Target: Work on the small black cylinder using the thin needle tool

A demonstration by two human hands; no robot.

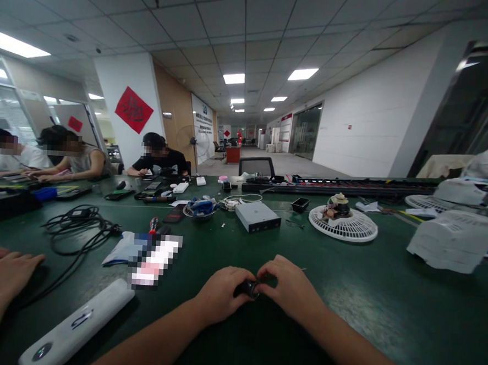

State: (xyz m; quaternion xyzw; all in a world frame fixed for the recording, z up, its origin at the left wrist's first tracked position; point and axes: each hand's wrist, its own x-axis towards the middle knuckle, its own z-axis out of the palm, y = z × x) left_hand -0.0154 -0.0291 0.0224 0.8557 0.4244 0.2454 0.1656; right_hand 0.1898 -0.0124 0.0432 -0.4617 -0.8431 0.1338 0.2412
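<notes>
Low over the green table [231,253], my left hand [223,294] wraps its fingers round a small dark cylindrical part [247,288]. Its exact kind is too small and shaded to tell. My right hand [289,284] meets the part's right end, thumb and forefinger pinched together there. Whatever sits between those fingertips is hidden. Beyond my hands lies a silver optical disc drive [258,216] with a black front. A white round fan grille [343,224] with a motor on it rests further right.
At left are a long white device [80,324], a blurred-out phone [156,261], a screwdriver [154,224] and a black cable [78,233]. Another person's hands [3,269] rest at the left edge. A white plastic housing [453,239] stands right; a metal bowl [200,208] sits further back.
</notes>
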